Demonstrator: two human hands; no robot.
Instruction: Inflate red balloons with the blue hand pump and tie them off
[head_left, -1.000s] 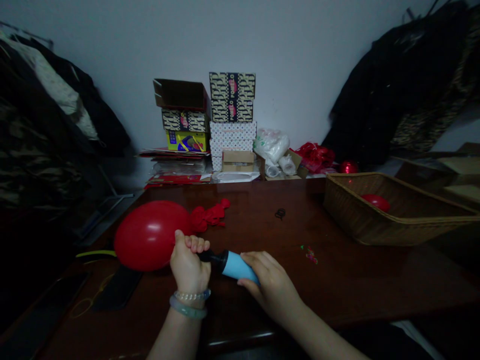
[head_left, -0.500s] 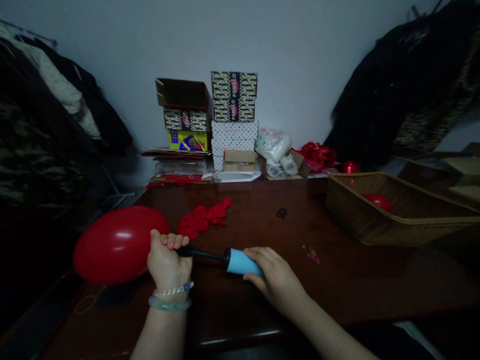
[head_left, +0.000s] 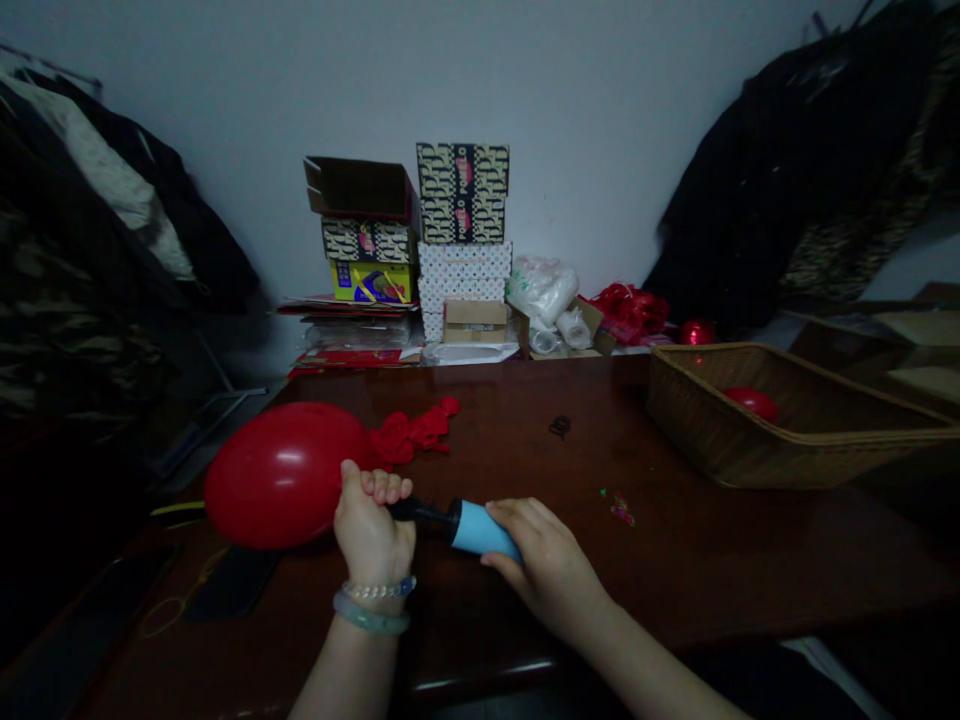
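A balloon pump lies crosswise between my hands, with a light blue barrel [head_left: 474,528] and a black rod [head_left: 433,514] running left out of it. My left hand [head_left: 375,525], wearing two bracelets, is closed round the pump's black end. Against its thumb side sits an inflated red balloon [head_left: 281,475]; the balloon's neck is hidden by the hand. My right hand [head_left: 544,560] is wrapped over the right part of the blue barrel. Just behind the left hand lies a heap of limp red balloons [head_left: 412,435].
A wicker basket [head_left: 712,455] with a red balloon [head_left: 752,403] inside stands at the right of the dark wooden table [head_left: 517,400]. Small coloured bits [head_left: 621,510] and a dark coil [head_left: 559,427] lie mid-table. Stacked boxes [head_left: 463,215] stand behind; a dark flat object [head_left: 232,582] lies front left.
My left hand has moved right with the balloon, and less of the pump's rod shows. My right hand has stayed nearly in place on the barrel.
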